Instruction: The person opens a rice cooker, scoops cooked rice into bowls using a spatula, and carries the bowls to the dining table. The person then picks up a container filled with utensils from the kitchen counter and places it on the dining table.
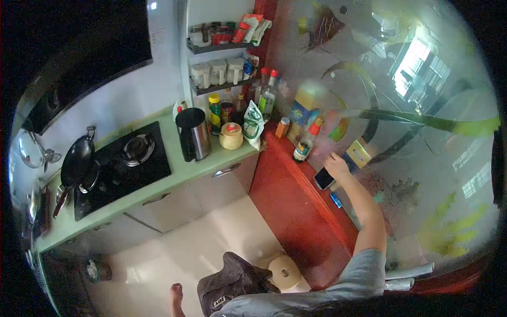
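Observation:
My right hand (336, 166) reaches over the red ledge (311, 182), its fingers bent and close together at the top of a dark phone-like object (324, 179); whether they grip it is unclear. Beside the hand stands a gold and blue box (357, 154). A bottle with a red cap (304, 147) is left of the hand, and a small blue packet (336, 200) lies below the phone-like object. Low in the view, my left hand (176, 290) hangs over the floor with its fingers curled; anything inside them is hidden.
The green counter (185, 171) holds a black stove (113, 182) with a wok (78, 161), a steel container (194, 134), a lidded jar (231, 136) and several bottles. Spice shelves (224, 86) hang above. A round beige stool (285, 272) stands on the floor.

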The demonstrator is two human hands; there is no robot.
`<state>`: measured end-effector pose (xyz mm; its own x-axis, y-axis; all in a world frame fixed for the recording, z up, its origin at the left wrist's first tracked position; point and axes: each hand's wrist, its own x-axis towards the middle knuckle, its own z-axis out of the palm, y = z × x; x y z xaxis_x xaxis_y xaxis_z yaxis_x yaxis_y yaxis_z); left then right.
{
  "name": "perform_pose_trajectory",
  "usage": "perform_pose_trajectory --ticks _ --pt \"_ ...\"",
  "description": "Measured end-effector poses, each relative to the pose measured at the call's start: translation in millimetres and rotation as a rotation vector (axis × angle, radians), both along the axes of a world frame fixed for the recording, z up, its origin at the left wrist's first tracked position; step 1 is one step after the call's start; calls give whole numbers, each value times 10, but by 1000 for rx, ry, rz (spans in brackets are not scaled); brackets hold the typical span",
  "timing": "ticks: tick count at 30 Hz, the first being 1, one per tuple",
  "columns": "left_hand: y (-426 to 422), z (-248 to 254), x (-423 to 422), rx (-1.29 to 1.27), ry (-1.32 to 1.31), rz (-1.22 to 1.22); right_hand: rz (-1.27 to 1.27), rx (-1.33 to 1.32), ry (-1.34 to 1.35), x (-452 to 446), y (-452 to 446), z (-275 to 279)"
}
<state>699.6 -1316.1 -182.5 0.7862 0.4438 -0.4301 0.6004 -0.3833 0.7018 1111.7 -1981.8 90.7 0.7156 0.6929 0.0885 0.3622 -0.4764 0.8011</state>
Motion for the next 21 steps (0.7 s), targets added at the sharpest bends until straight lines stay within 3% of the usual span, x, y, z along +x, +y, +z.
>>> perform_pose_trajectory --ticks 2,4,6,7,9,10,11,13,17,19,21 --pt "-131 -208 137 37 36 -27 -24 -36 53 34 -7 4" --pt "-284 -111 188 26 83 -56 -84 -62 156 32 -20 -41" --pt "-343 -62 242 -275 258 -11 -34 -43 137 83 -64 -52" --pt "-177 -559 37 -273 266 -20 21 -23 116 70 -64 -55" --pt "-71 -1251 -109 282 122 -437 -119 -91 208 21 46 4" --pt "-60 -1227 -117 142 314 -368 -245 -162 291 -5 106 69" --pt "-73 -1216 -116 142 314 -375 -252 -162 292 -68 152 149" --pt "-111 -1252 -191 -14 363 -236 -109 -296 93 -273 279 327" --pt "10 -1100 87 -71 332 -190 -289 2 223 -772 1121 183" --pt "36 -1022 214 -59 287 -194 -376 88 590 -1046 1560 -297" --pt "55 -923 292 -52 245 -193 20 278 696 -1474 2040 -417"
